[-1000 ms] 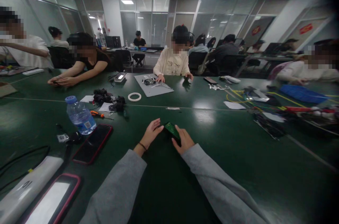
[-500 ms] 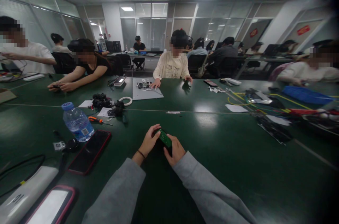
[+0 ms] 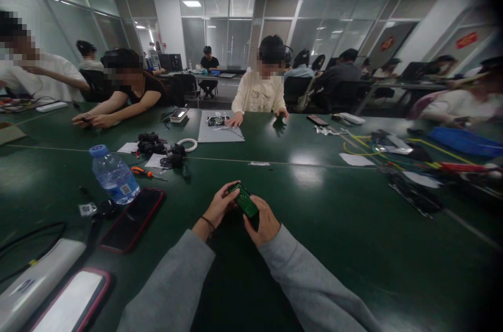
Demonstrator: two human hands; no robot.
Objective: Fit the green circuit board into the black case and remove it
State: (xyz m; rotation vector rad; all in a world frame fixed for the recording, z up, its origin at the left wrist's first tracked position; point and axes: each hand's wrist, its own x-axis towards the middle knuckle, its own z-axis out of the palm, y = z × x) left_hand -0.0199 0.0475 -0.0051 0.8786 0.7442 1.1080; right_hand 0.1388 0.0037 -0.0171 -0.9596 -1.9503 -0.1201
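Note:
A small green circuit board (image 3: 245, 200) is held just above the dark green table (image 3: 338, 227), between both my hands. My left hand (image 3: 217, 208) curls its fingers round the board's far left end. My right hand (image 3: 264, 223) grips the board's near right end, thumb on top. Both arms wear grey sleeves, and a dark band circles my left wrist.
To the left lie a water bottle (image 3: 113, 175), a red-edged phone (image 3: 132, 219), an orange screwdriver (image 3: 144, 172), black parts (image 3: 161, 150), a tape ring (image 3: 187, 144), a second phone (image 3: 66, 305) and a white bar (image 3: 35, 279). Cables and tools (image 3: 401, 164) spread at right. Other people sit across the table.
My left hand, open beside the board a second ago, has closed onto its far end. The board now sits between both hands, and the camera view shifted slightly.

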